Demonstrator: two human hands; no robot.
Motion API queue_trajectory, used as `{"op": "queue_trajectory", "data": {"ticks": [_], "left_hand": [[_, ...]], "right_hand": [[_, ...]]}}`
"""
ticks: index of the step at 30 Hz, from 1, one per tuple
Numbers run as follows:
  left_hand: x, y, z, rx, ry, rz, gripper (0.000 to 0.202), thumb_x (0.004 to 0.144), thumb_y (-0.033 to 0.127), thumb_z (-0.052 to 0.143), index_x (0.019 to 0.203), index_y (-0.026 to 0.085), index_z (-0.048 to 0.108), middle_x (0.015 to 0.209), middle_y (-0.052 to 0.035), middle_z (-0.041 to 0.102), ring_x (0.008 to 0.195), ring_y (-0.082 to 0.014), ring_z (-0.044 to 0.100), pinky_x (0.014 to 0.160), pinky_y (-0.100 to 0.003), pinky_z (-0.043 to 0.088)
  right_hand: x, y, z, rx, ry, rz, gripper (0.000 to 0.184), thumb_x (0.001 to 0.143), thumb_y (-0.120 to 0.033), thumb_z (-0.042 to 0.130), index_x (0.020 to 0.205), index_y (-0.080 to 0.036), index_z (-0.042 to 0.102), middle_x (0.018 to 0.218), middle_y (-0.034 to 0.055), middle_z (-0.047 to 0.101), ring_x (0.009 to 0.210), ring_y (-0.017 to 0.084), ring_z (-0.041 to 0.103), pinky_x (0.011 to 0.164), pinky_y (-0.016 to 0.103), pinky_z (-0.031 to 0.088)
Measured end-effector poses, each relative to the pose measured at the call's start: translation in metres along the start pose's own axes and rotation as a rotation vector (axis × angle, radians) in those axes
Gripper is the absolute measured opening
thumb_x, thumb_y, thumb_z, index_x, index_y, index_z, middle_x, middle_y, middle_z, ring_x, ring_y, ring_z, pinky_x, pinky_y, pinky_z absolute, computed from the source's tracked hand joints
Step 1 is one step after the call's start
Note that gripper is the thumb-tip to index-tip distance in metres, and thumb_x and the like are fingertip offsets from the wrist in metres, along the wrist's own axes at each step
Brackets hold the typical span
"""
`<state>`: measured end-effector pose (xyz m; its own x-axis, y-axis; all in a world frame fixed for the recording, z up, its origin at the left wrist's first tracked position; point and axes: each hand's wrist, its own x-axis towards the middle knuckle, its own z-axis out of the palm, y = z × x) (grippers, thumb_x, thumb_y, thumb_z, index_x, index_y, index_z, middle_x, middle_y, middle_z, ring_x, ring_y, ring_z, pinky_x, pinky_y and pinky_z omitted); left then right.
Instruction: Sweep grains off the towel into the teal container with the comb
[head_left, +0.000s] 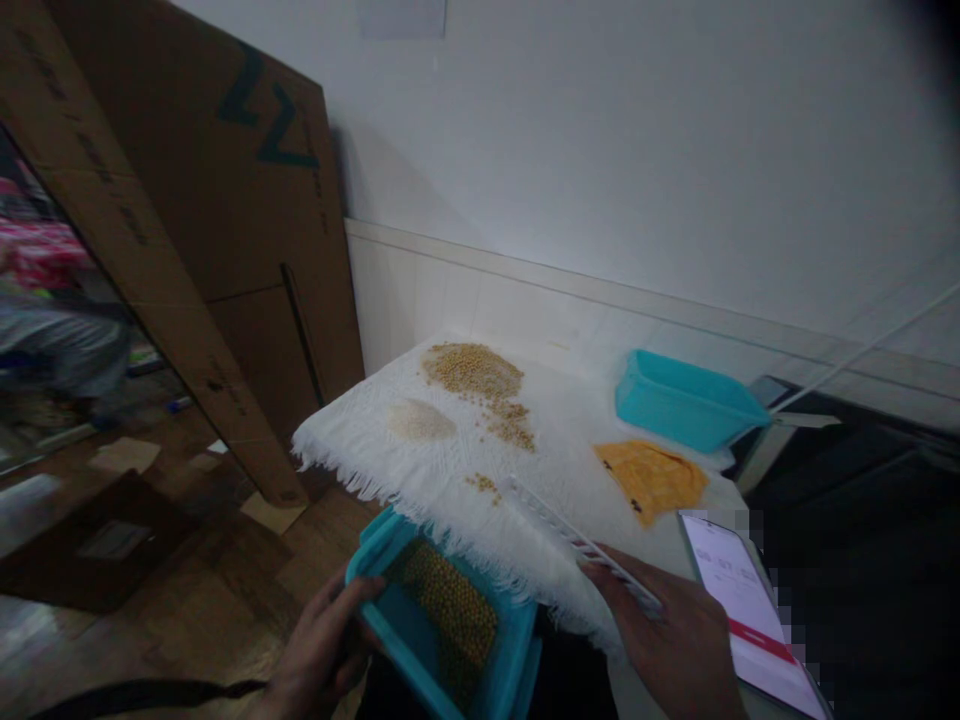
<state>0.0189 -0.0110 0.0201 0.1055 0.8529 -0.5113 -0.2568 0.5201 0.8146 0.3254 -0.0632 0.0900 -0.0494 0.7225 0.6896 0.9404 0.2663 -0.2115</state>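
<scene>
My left hand [324, 642] grips the near left rim of a teal tray [504, 668] holding yellow beans [448, 604], kept just below the table's front edge. My right hand [677, 640] is closed on a white ridged strip [577, 543] that lies slanted across the white fringed cloth [420, 475]. On the cloth sit a large pile of yellow beans [474, 372], a trail of them [512, 424], a few beans close to the strip [484, 484] and a small pale heap of grain [420, 420].
A second teal tray [679, 400] stands at the back right, with an orange cloth [651, 478] in front of it. A phone with a lit screen [742, 600] lies right of my right hand. Big cardboard sheets [225, 200] lean against the wall at left.
</scene>
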Motion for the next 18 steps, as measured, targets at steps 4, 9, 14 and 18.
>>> {"op": "queue_trajectory", "data": {"ticks": [4, 9, 14, 18], "left_hand": [[0.005, -0.007, 0.003, -0.001, 0.049, 0.021, 0.043, 0.059, 0.056, 0.086, 0.067, 0.021, 0.063, 0.040, 0.0017, 0.060, 0.024, -0.0026, 0.031, 0.028, -0.014, 0.018], [0.009, -0.013, 0.002, -0.031, 0.072, 0.015, 0.044, 0.054, 0.056, 0.087, 0.068, 0.022, 0.065, 0.034, 0.0043, 0.055, 0.022, -0.0022, 0.027, 0.027, -0.014, 0.016], [0.009, -0.011, -0.002, -0.031, 0.024, 0.005, 0.040, 0.060, 0.054, 0.086, 0.067, 0.022, 0.064, 0.040, 0.0019, 0.060, 0.024, -0.0037, 0.033, 0.027, -0.015, 0.020], [0.007, -0.010, -0.002, -0.017, 0.013, 0.007, 0.040, 0.062, 0.055, 0.085, 0.070, 0.022, 0.065, 0.042, 0.0016, 0.061, 0.024, -0.0033, 0.033, 0.027, -0.014, 0.021]], "right_hand": [[-0.001, -0.001, 0.001, 0.033, -0.013, -0.002, 0.049, 0.105, -0.049, 0.047, 0.089, -0.021, 0.084, 0.083, 0.0040, 0.082, 0.069, 0.019, 0.080, 0.070, 0.020, 0.064], [-0.001, -0.003, 0.003, -0.030, -0.014, -0.028, 0.051, 0.106, -0.050, 0.043, 0.087, -0.024, 0.083, 0.082, 0.0024, 0.082, 0.067, 0.019, 0.079, 0.068, 0.024, 0.065], [0.004, -0.006, 0.007, -0.045, -0.022, -0.026, 0.055, 0.106, -0.053, 0.039, 0.087, -0.025, 0.083, 0.081, 0.0027, 0.082, 0.068, 0.020, 0.080, 0.066, 0.024, 0.064], [0.009, -0.005, 0.011, 0.025, -0.041, -0.024, 0.050, 0.106, -0.048, 0.042, 0.089, -0.023, 0.082, 0.083, 0.0028, 0.082, 0.071, 0.019, 0.080, 0.069, 0.023, 0.064]]}}
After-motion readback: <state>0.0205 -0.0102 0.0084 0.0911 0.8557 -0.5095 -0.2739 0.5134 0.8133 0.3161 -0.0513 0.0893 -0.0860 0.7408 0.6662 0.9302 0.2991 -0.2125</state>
